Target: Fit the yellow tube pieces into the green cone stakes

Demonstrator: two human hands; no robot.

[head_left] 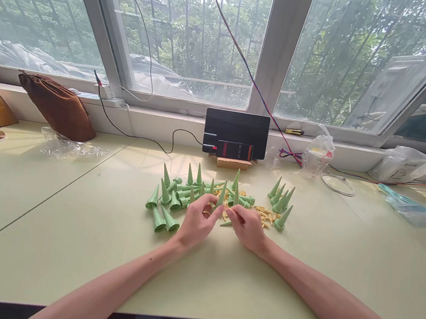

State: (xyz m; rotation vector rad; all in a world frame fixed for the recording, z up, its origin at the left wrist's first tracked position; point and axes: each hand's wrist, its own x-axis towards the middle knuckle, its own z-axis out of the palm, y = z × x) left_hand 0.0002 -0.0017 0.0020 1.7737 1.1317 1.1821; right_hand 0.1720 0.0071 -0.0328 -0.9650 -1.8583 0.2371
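Cones of pale green plastic make up a loose heap (pixel 187 193) at the middle of the desk (pixel 65 222), some standing on their wide ends and most tipped on their sides. Small yellow pieces (pixel 265 213) are scattered among them. Both hands work at the near edge of this heap, probably because everything there is within a short reach.

The right hand (pixel 246 227) has its fingertips drawn together, and a slim green cone (pixel 226 223) pokes out from beneath them, pointing toward the other hand. It appears clamped in a fingertip pinch, a grip that suits so small and tapered a piece. The left hand (pixel 197 222) curls its fingers in toward the thumb just in front of an upright cone (pixel 222 196). Whether it grips anything I cannot tell, since the fingers hide what lies between them.

Each cone is smooth and matte, narrowing to a sharp tip, with a ribbed collar at the broad end. To the right, a separate group of cones (pixel 280 200) stands neatly upright, apart from the jumble, which suggests that it has been sorted.

Behind the heap a phone (pixel 234 150) rests on a small block in front of a black panel (pixel 236 125), facing the person. A brown pouch (pixel 59 108) lies far off to the left.
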